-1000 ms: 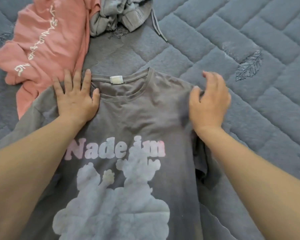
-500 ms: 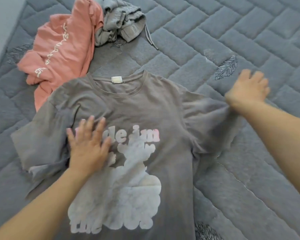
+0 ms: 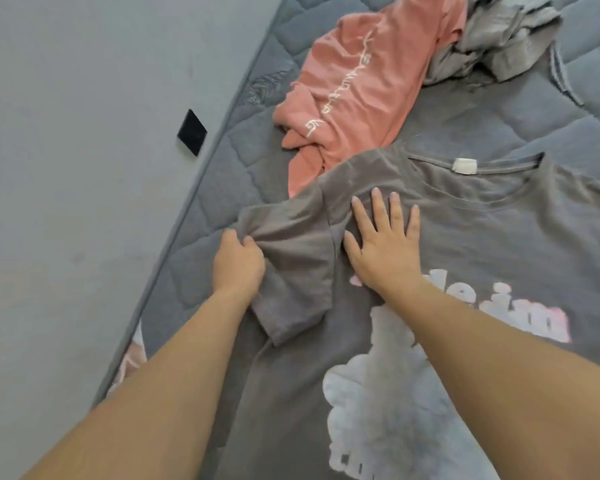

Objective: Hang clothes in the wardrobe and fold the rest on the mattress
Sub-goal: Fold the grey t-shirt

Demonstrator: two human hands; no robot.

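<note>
Grey t-shirt [image 3: 482,237] lies front-up on the quilted grey mattress [image 3: 201,237], collar at the far side, white neck label visible, pale print with pink lettering on the chest. Left hand [image 3: 238,263]: fingers curled, gripping bunched fabric of the shirt's left sleeve near the mattress's left edge; sleeve lies partly creased beside the hand. Right hand [image 3: 385,244]: fingers straight and spread, palm pressed flat on the shirt just below the left shoulder, right of the sleeve seam. Both forearms reach in from the near side.

Pink garment [image 3: 357,84], white lettering along it, lies crumpled far of the shirt, its near edge under or touching the shirt's shoulder. Light grey garment [image 3: 499,39] lies bunched to the right of the pink one. Floor [image 3: 84,202] left of the mattress; small black object [image 3: 192,132] on it beside the mattress edge.
</note>
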